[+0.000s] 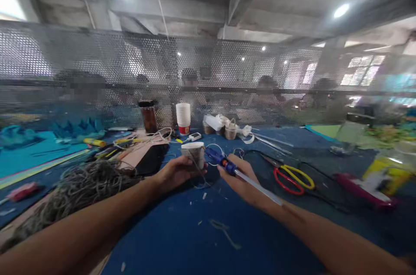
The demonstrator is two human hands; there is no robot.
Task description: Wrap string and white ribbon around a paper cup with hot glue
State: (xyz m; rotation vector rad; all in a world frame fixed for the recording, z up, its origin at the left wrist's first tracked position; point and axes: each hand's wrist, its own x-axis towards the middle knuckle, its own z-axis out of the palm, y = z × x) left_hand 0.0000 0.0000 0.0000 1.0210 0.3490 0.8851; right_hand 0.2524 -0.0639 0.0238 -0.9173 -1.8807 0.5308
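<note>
Over the blue table, my left hand (177,173) grips a paper cup (194,156) wrapped in grey cord, its white rim still bare. A loose strand of the cord hangs down from it. Closed round a blue hot glue gun (217,156) is my right hand (240,177). The gun's nozzle points at the cup's right side, close to the rim; whether it touches I cannot tell. A long clear glue stick (258,186) juts from the gun's back, over my right wrist.
Tangled grey cord (87,192) lies at left beside a black phone (152,159). Stacked paper cups (183,115), a brown jar (148,118) and small cord-covered baskets (230,130) stand behind. Red-and-yellow scissors (294,177) lie right. A perforated screen (211,65) borders the table; people sit beyond.
</note>
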